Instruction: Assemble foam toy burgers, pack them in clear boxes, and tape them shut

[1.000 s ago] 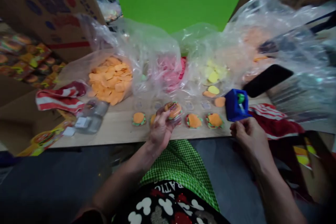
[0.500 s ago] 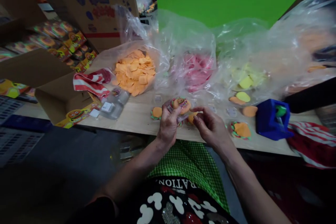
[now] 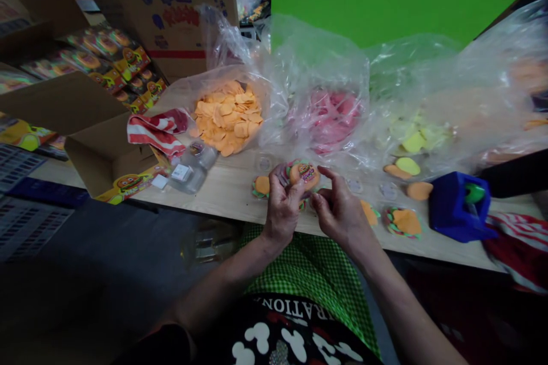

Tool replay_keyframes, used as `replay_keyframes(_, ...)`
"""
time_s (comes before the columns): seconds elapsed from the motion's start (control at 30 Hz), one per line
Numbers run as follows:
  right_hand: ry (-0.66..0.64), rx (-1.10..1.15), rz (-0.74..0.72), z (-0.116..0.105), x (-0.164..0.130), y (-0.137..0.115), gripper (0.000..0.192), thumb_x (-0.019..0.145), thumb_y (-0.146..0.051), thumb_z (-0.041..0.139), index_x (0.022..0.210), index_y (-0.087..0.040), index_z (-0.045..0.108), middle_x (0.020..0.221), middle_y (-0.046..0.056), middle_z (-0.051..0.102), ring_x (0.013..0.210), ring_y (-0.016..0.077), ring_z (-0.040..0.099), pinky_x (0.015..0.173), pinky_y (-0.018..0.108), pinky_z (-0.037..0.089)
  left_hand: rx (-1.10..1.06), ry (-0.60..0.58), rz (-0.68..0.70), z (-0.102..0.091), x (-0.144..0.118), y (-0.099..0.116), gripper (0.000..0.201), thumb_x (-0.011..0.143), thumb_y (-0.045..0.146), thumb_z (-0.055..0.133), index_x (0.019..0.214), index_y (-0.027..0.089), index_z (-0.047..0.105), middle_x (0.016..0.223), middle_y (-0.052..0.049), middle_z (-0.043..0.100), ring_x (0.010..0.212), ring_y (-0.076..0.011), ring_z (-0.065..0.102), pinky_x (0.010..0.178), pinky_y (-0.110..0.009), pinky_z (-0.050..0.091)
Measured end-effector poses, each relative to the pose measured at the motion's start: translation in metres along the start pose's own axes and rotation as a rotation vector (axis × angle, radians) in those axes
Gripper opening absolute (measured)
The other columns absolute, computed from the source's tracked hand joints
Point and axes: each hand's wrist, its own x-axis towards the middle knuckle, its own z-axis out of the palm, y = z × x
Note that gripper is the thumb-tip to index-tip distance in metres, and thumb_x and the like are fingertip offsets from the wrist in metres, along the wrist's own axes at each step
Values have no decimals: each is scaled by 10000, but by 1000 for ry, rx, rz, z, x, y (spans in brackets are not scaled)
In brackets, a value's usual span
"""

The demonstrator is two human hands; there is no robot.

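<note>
My left hand (image 3: pixel 282 208) holds a small burger-shaped toy (image 3: pixel 302 174) in a clear round case, lifted just above the wooden table's (image 3: pixel 222 191) front edge. My right hand (image 3: pixel 340 214) is right beside it, fingertips pinching at the case's lower right side. Other burger stacks lie on the table: one (image 3: pixel 261 186) left of my hands, one (image 3: pixel 402 221) to the right, one (image 3: pixel 368 212) partly hidden behind my right hand.
Clear plastic bags hold orange pieces (image 3: pixel 226 116), pink pieces (image 3: pixel 331 120) and yellow pieces (image 3: pixel 413 140). A blue tape dispenser (image 3: pixel 458 208) stands at the right. A striped cloth (image 3: pixel 156 128), an open cardboard box (image 3: pixel 100 148) and a clear bottle (image 3: pixel 192 165) lie left.
My right hand came from the blue dispenser to the burger toy in my left hand. The view has shifted to the left.
</note>
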Motion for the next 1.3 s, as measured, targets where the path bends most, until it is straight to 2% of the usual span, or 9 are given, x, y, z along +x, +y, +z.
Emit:
replay_keyframes(0.2,5,-121,42,4,1,-3,620,868,-243,426,1461,-72,368,691,59,674,576,216,604,576,342,402,-3,-8,-5,-1,0,-3,407,871,314,726,1217,220,534,1239,-73,640,1098,-201,644,916,-331,543)
replay_keyframes(0.33,31,-263,118,8,0,-2,641,883,-283,431,1495,-105,369,682,63,651,556,226,576,555,340,334,-39,25,-44,3,-2,3,421,841,312,755,1195,213,549,1217,-76,665,1094,-210,655,890,-323,542)
replay_keyframes(0.5,2,-2,201,10,3,8,684,919,-445,451,1473,-64,325,602,-13,542,536,201,523,540,328,351,-182,70,-211,2,2,14,442,757,255,785,1154,204,596,1147,-54,690,1014,-182,672,852,-293,532)
replay_keyframes(0.63,-20,201,88,12,4,11,659,950,-488,462,1470,-113,306,719,-2,560,615,201,551,590,344,431,-248,-34,-347,-4,10,18,351,720,213,814,1037,186,665,1019,-35,709,951,-176,682,889,-309,528)
replay_keyframes(0.73,76,73,-29,12,1,8,631,975,-475,469,1501,-162,314,900,57,602,772,235,593,723,397,472,-324,-86,-492,-6,13,20,187,782,210,756,955,170,700,971,-46,723,948,-192,683,905,-327,528)
replay_keyframes(0.83,235,-30,-74,11,-6,4,520,1001,-448,405,1445,-178,395,985,85,600,851,252,593,754,401,457,-369,-34,-559,-4,13,20,127,845,225,664,949,167,709,963,-47,731,876,-165,676,815,-296,536)
replay_keyframes(0.93,347,-66,-20,9,-17,-3,255,996,-391,423,1091,-203,567,847,51,598,755,223,566,699,355,412,-366,55,-481,0,12,20,140,844,239,644,954,173,700,957,-47,731,815,-144,668,689,-250,520)
replay_keyframes(1.03,301,-118,8,10,-26,-14,239,993,-369,434,814,-232,511,701,21,558,644,196,498,647,328,348,-354,101,-350,3,11,18,166,821,229,691,981,187,679,1014,-46,728,893,-150,673,684,-224,509)
replay_keyframes(1.3,334,-122,94,26,-5,-15,234,971,-386,396,815,-237,488,692,36,578,615,196,478,582,313,275,-196,154,-75,12,-6,8,417,796,281,777,1150,219,567,1153,-41,674,1054,-169,658,959,-310,515)
